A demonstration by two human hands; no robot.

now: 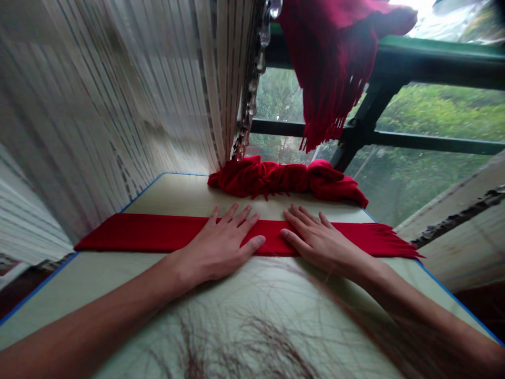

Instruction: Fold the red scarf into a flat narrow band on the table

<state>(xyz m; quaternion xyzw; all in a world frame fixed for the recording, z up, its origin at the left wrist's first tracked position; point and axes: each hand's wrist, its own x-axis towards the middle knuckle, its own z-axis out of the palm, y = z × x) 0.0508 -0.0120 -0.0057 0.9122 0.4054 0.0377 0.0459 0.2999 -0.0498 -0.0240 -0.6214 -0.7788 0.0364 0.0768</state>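
Note:
A red scarf (150, 232), folded into a long flat strip, lies across the table from side to side, its fringe at the right end. My left hand (221, 243) rests palm down on the middle of the strip with its fingers spread. Just right of it, my right hand (315, 234) also lies flat on the scarf, fingers stretched out and the thumb apart. A gap of red cloth shows between the two thumbs. Both hands grip nothing.
Behind the strip, a crumpled red scarf (276, 178) lies along the table's far edge. Another fringed red scarf (335, 68) hangs before the window (434, 113). String curtains (118, 105) hang close on the left. The pale table (177, 192) has blue edging. Loose hair crosses the lower view.

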